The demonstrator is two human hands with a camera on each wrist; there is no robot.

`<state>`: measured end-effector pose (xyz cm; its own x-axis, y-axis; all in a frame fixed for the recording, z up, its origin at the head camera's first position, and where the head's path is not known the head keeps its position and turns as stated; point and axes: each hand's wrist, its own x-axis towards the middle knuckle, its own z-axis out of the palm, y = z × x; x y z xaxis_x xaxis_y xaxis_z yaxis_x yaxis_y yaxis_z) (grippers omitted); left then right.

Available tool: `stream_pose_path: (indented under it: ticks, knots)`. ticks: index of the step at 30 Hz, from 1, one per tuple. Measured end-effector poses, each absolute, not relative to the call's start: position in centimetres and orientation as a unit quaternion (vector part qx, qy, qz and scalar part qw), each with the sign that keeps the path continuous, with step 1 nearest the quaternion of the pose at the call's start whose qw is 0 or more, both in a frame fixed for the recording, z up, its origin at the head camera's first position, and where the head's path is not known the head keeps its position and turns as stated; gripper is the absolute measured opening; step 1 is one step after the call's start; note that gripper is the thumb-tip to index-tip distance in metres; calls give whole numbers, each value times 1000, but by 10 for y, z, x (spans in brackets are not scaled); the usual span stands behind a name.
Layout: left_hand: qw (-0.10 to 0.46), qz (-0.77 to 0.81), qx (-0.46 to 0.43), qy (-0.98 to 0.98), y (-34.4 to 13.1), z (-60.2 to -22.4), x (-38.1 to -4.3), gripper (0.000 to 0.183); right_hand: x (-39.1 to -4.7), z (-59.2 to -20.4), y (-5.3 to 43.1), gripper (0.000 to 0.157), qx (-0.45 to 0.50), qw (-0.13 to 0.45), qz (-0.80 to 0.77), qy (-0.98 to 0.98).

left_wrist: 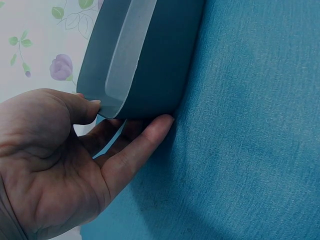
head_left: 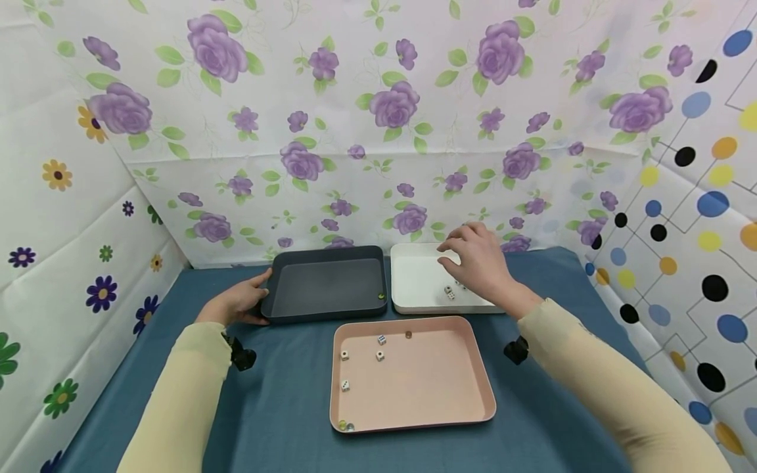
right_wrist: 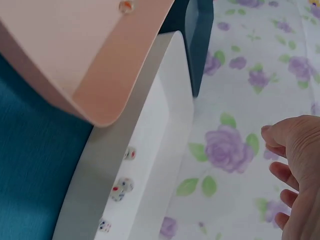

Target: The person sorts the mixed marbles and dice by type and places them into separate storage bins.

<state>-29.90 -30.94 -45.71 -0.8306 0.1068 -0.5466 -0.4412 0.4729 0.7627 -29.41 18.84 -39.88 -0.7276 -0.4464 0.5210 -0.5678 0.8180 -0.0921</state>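
At the left end of a dark grey tray (head_left: pixel 325 315), my left hand (head_left: pixel 239 299) holds the end wall. In the left wrist view, its thumb (left_wrist: pixel 87 107) is at the rim and its fingers lie against the outside. A small green marble (head_left: pixel 381 296) is in that tray's near right corner. My right hand (head_left: pixel 476 263) hovers above the white tray (head_left: pixel 414 259), fingers loosely bent, with nothing visible between them. Several white dice (head_left: pixel 451 295) lie in the white tray, partly hidden by the hand in the head view.
Nearer me is a pink tray (head_left: pixel 426 387) with several dice (head_left: pixel 380 356), an orange-brown marble (head_left: pixel 409 334), and yellow-green (head_left: pixel 342 425) and clear (head_left: pixel 350 427) marbles in one corner. Flowered cloth (head_left: pixel 355 131) hangs behind the trays; dotted cloth (head_left: pixel 698 263) hangs at right. Blue cloth (head_left: pixel 284 407) covers the table.
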Motion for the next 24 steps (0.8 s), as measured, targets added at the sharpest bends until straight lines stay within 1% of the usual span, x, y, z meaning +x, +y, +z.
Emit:
stream_pose_path:
  ticks: [8,17,24]
  knots:
    - [272,502,-98,815,-310,-456,-298,64,-280,-389,172,18,312,254,129,-906]
    - [274,500,-97,816,-310,-454,-298,65,-264,-380,151,20,370,279,153,-873]
    - [276,499,-101,815,-308,-452,-298,64,-252,-377,135,19,404,275,156,-858]
